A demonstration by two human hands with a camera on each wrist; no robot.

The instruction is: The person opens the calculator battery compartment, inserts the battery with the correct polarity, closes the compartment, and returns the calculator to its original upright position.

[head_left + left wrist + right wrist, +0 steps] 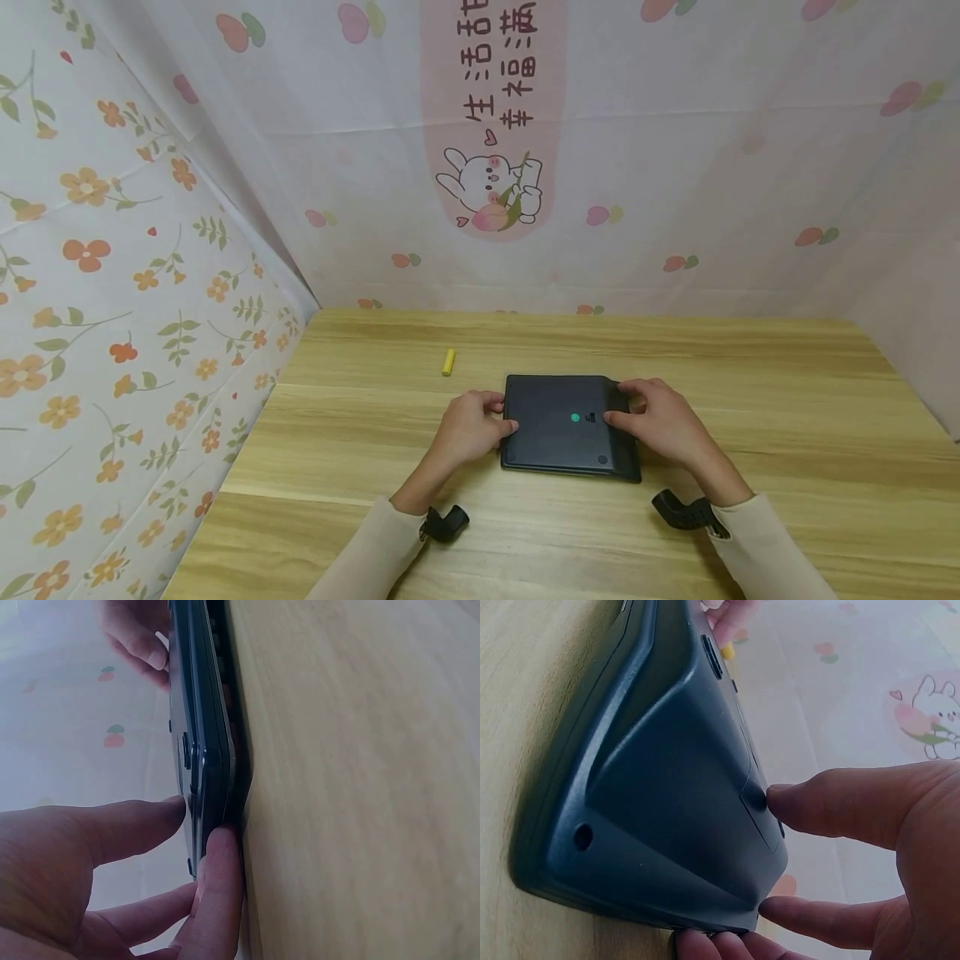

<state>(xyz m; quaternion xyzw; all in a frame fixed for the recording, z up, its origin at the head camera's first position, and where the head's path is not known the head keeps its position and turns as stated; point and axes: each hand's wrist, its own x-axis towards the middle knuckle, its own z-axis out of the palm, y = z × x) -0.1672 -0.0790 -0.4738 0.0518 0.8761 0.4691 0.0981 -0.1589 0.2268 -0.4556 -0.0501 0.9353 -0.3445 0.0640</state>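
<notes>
A black desktop calculator [547, 425] lies face down on the wooden table, its back upward; keys show along its underside in the left wrist view. My left hand [468, 427] grips its left edge, thumb on the back and fingers at the side. My right hand [663, 421] holds the thicker right end. In the right wrist view, the right thumb [810, 802] presses at the battery cover [759, 814], and the other fingers reach round the end. A green round sticker [575, 417] sits beside the cover's latch.
A yellow battery [448, 362] lies on the table [360, 450], behind and left of the calculator. A patterned cloth [637, 167] hangs along the table's back edge, and a flowered cloth [150, 333] hangs at the left. Black wrist mounts [447, 524] stick out from both cuffs.
</notes>
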